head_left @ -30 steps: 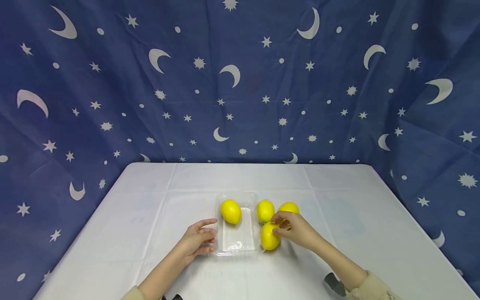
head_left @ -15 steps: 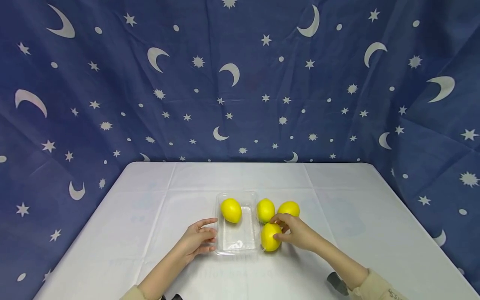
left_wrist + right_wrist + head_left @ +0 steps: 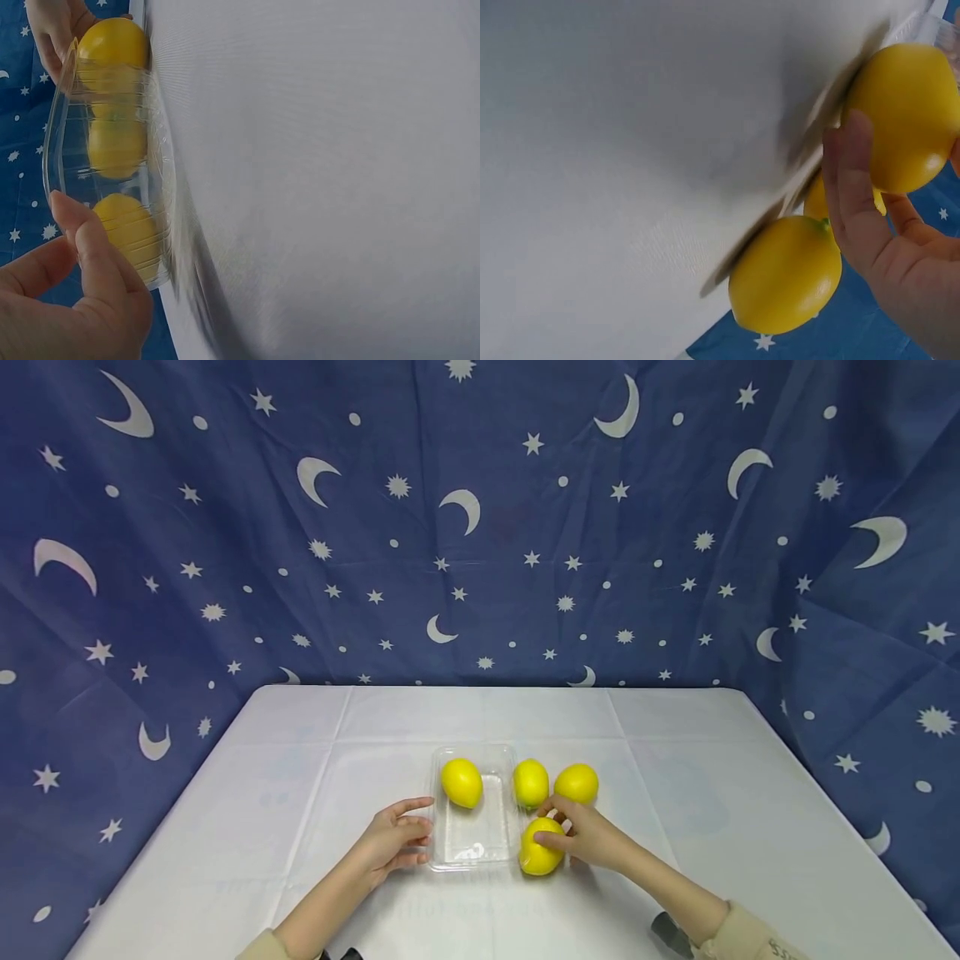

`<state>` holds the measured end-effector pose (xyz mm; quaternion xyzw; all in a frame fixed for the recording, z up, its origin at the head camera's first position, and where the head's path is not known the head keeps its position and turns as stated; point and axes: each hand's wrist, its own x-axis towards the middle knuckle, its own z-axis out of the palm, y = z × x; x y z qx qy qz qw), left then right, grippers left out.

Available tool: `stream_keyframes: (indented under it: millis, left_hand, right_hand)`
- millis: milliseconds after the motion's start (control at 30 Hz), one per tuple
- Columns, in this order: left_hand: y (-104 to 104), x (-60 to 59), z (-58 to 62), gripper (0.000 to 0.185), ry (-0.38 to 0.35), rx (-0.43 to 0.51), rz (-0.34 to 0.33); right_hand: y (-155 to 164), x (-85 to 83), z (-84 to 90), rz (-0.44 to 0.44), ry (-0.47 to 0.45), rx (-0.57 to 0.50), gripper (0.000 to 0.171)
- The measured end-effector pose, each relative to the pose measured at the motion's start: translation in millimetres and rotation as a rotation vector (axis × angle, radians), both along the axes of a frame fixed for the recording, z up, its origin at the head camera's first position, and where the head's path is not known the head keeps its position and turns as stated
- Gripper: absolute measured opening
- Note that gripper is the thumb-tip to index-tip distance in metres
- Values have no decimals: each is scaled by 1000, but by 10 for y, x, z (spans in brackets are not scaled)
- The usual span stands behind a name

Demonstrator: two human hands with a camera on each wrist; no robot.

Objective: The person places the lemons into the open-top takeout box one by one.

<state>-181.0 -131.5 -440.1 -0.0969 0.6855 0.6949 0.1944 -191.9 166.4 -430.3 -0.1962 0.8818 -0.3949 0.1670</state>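
Observation:
A clear plastic tray (image 3: 474, 852) lies on the white table, with one yellow lemon (image 3: 461, 782) in its far end. My left hand (image 3: 408, 837) holds the tray's left rim (image 3: 56, 150) with thumb and fingertips. My right hand (image 3: 564, 835) grips a second lemon (image 3: 538, 853) that sits on the table against the tray's near right corner. In the right wrist view my fingers (image 3: 851, 187) curl round this gripped lemon (image 3: 904, 112). Two more lemons (image 3: 531, 782) (image 3: 576, 782) rest on the table just right of the tray.
The white tablecloth (image 3: 300, 777) spreads wide on both sides of the tray. A blue star-and-moon curtain (image 3: 480, 527) hangs behind the table and at both sides. The table's far edge (image 3: 480, 687) meets the curtain.
My right hand has closed round the nearest lemon and drawn it slightly toward me along the tray's right side. The left hand and the other lemons have stayed put.

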Motion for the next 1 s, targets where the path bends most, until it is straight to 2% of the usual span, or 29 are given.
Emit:
stream_keyframes:
  millis: [267, 400, 1000]
  left_hand:
    - [6, 2, 17, 48, -3, -20, 4]
    - [-5, 7, 19, 48, 3, -16, -5]
    - [-6, -10, 32, 49, -16, -25, -2]
  right_hand:
    - [-36, 24, -11, -21, -105, -71, 45]
    - [-71, 34, 15, -37, -122, -108, 45]
    - [-44, 12, 43, -93, -50, -70, 39]
